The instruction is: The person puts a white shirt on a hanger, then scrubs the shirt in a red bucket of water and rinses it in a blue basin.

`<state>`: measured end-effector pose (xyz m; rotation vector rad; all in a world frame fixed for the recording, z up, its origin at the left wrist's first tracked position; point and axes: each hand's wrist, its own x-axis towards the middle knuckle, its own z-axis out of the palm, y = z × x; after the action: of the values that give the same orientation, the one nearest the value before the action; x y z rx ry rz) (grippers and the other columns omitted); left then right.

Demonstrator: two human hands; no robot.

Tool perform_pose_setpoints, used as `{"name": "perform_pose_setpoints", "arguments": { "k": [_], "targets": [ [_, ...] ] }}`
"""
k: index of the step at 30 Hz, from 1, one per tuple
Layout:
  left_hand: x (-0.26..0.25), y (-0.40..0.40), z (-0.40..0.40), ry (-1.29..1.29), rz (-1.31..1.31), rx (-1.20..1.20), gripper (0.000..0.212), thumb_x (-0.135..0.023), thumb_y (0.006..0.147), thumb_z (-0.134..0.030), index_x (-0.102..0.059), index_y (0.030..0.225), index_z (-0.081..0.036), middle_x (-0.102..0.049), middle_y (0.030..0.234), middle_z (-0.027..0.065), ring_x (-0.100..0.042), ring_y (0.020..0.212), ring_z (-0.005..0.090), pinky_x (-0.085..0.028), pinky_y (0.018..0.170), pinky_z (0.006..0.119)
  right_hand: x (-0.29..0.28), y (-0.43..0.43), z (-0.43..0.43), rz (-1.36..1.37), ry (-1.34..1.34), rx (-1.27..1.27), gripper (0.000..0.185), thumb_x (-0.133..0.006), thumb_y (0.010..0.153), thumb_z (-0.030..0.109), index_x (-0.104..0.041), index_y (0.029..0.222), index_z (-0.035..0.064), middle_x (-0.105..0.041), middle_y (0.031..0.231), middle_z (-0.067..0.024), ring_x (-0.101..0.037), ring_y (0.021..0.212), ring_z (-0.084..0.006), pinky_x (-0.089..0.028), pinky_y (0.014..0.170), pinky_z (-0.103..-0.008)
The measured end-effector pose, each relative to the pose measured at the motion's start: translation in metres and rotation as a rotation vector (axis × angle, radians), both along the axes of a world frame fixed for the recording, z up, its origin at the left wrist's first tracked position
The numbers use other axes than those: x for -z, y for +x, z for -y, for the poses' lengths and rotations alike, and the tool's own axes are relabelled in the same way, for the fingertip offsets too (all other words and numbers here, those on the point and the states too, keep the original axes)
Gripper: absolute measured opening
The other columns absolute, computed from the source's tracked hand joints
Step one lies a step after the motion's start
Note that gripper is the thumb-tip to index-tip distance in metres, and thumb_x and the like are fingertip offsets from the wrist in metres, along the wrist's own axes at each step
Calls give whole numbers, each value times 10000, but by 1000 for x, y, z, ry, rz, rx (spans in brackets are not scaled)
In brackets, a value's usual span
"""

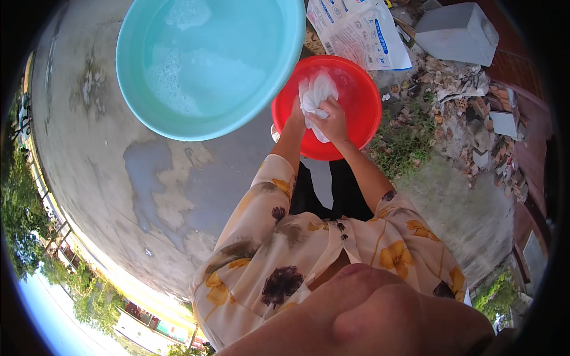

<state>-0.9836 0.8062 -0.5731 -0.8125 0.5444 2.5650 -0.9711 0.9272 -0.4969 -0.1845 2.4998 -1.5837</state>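
Observation:
A wet white cloth (pixel 319 91) is bunched up over the red plastic basin (pixel 367 111). My right hand (pixel 331 120) has its fingers closed around the right side of the cloth. On the other side, my left hand (pixel 299 113) grips the same cloth, with its fingers mostly hidden behind the fabric. Part of the cloth hangs below my hands, in front of the red basin's inner wall. Whether the cloth touches any water in the basin cannot be told.
A large light-blue basin (pixel 213 131) of soapy water stands at upper left, its rim overlapping the red one. Beyond lie a printed plastic package (pixel 360 33) and a grey-white block (pixel 452 33). Rubble (pixel 483 115) and grass (pixel 403 138) lie right; wet concrete ground (pixel 151 178) lies left.

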Motion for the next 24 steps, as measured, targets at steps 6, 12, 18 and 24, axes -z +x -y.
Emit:
{"name": "perform_pose_setpoints", "arguments": {
  "k": [6, 12, 18, 24],
  "targets": [
    [30, 2, -7, -181, 16, 29, 473, -548, 987, -473, -640, 1259, -98, -705, 1096, 117, -689, 966, 288, -572, 806, 454, -4, -5, -3, 8, 129, 70, 412, -769, 841, 411, -716, 878, 4, -665, 850, -194, -663, 796, -381, -527, 703, -436],
    [-6, 3, -24, -679, 259, 126, 409, -520, 1016, -324, -602, 1300, -41, -667, 1178, 167, -659, 1079, 312, -551, 886, 427, 33, -18, -39, 453, 105, 281, 557, -595, 942, 487, -705, 933, -59, -692, 886, -288, -689, 887, -449, -540, 767, -490],
    [-24, 50, 10, -1636, -482, 512, 653, -663, 852, -107, -425, 1458, -67, -588, 1276, 251, -563, 1175, 459, -478, 1009, 468, 69, -21, -77, 182, 311, 194, 590, -574, 920, 425, -520, 1401, 88, -581, 1291, -296, -581, 1189, -461, -503, 971, -515],
    [2, 42, 9, -658, 306, 237, 706, -594, 944, -545, -451, 1471, -98, -618, 1299, 138, -605, 1156, 341, -488, 1010, 460, 78, -39, -25, 257, 491, 68, 750, -685, 904, 473, -447, 1474, 47, -529, 1422, -231, -509, 1307, -351, -469, 1036, -426]
  ]
}}
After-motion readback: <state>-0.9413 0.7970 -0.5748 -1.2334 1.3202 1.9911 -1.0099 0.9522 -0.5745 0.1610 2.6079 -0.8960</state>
